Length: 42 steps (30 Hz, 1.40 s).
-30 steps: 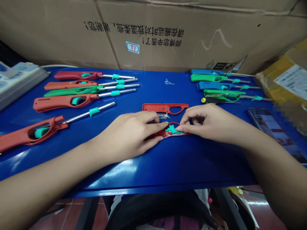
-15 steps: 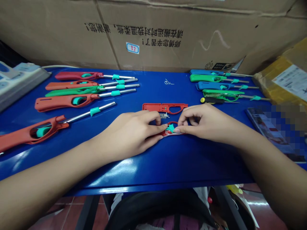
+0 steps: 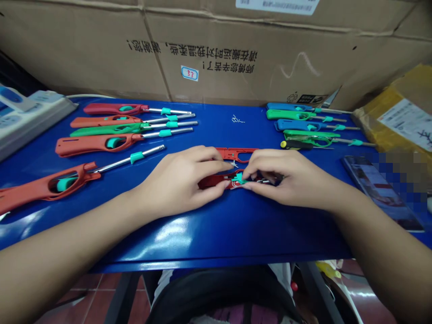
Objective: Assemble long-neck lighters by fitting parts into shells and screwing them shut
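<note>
Head view: your left hand (image 3: 194,177) grips the open, hollow red plastic shell (image 3: 213,181) on the glossy blue table (image 3: 209,236); your right hand (image 3: 286,177) touches the teal trigger (image 3: 238,178) inside, its grip unclear.

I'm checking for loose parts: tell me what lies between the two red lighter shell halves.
The head view shows a small pale part, partly hidden by the left hand.

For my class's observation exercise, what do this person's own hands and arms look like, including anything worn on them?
The left hand and right hand are ungloved, with no rings visible. Both forearms are bare to the picture's edges, without sleeves, watches or bracelets.
</note>
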Each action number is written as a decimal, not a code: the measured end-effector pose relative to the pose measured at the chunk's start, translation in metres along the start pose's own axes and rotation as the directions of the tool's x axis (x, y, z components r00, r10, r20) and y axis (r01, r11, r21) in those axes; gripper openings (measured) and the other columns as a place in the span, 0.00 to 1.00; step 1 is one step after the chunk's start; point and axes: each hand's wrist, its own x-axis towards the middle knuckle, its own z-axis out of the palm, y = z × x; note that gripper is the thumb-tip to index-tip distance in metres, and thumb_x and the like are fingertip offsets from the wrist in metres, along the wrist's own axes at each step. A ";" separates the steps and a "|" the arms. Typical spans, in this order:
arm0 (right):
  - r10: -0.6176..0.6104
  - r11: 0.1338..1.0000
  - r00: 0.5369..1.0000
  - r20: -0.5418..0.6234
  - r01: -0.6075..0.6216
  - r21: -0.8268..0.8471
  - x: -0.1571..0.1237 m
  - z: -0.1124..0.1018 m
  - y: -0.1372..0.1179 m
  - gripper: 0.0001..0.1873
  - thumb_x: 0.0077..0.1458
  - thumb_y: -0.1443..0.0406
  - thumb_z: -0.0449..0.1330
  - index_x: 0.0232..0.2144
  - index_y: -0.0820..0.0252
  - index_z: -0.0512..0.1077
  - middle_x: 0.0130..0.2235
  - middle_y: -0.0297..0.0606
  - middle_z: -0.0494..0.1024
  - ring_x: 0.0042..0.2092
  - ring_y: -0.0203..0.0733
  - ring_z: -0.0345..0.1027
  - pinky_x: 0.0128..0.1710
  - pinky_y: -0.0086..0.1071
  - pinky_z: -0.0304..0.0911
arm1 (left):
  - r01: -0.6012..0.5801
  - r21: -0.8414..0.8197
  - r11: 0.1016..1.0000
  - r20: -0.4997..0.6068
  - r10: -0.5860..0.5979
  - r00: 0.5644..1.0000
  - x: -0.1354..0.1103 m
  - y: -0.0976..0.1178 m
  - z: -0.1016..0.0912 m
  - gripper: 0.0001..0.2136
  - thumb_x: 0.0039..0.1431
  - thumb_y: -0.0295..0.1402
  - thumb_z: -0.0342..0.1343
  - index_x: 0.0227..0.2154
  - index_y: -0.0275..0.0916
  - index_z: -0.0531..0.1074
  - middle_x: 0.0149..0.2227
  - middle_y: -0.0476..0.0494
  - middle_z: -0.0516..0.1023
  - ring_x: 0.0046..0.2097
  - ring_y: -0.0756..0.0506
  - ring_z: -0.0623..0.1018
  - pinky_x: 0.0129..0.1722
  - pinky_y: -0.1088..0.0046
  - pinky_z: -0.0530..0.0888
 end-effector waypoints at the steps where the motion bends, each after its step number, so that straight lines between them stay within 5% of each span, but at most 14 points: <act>1: -0.016 1.000 0.999 0.035 0.016 -0.017 -0.001 0.001 0.000 0.04 0.63 0.65 0.63 0.39 0.59 0.77 0.39 0.37 0.78 0.35 0.35 0.69 0.34 0.29 0.60 | 0.016 0.003 1.000 -0.024 -0.016 1.000 0.001 -0.002 -0.001 0.12 0.69 0.35 0.56 0.50 0.41 0.80 0.47 0.43 0.81 0.48 0.44 0.81 0.44 0.70 0.77; 7: 0.003 0.992 0.996 0.091 0.009 -0.127 -0.002 0.009 0.002 0.04 0.65 0.67 0.61 0.42 0.57 0.75 0.46 0.38 0.77 0.44 0.40 0.72 0.40 0.32 0.61 | 0.111 0.002 0.994 -0.060 -0.111 0.992 0.004 -0.019 0.002 0.10 0.68 0.31 0.55 0.45 0.36 0.80 0.43 0.41 0.80 0.43 0.44 0.80 0.41 0.70 0.76; 16: 0.014 0.994 0.998 0.069 -0.006 -0.108 -0.002 0.012 0.003 0.02 0.65 0.66 0.59 0.40 0.57 0.73 0.38 0.33 0.77 0.36 0.36 0.67 0.34 0.30 0.55 | 0.210 -0.189 0.959 0.007 -0.213 0.977 0.006 -0.027 0.009 0.07 0.65 0.34 0.61 0.41 0.38 0.81 0.40 0.44 0.78 0.37 0.48 0.77 0.37 0.72 0.73; 34: 0.077 0.997 0.988 0.131 -0.074 -0.030 0.002 0.012 0.002 0.02 0.60 0.68 0.60 0.37 0.57 0.73 0.32 0.30 0.73 0.31 0.34 0.63 0.31 0.29 0.52 | 0.299 -0.062 0.952 0.158 -0.286 0.945 0.007 -0.023 -0.006 0.11 0.65 0.39 0.57 0.40 0.37 0.79 0.40 0.43 0.76 0.32 0.49 0.74 0.32 0.73 0.70; 42: 0.125 0.990 0.987 0.096 -0.131 0.049 0.004 0.013 0.003 0.02 0.63 0.67 0.58 0.37 0.59 0.71 0.27 0.28 0.70 0.27 0.32 0.61 0.29 0.27 0.54 | 0.350 -0.105 0.931 0.114 -0.338 0.934 0.006 -0.024 -0.008 0.09 0.63 0.37 0.59 0.38 0.37 0.77 0.36 0.45 0.77 0.30 0.49 0.73 0.30 0.74 0.68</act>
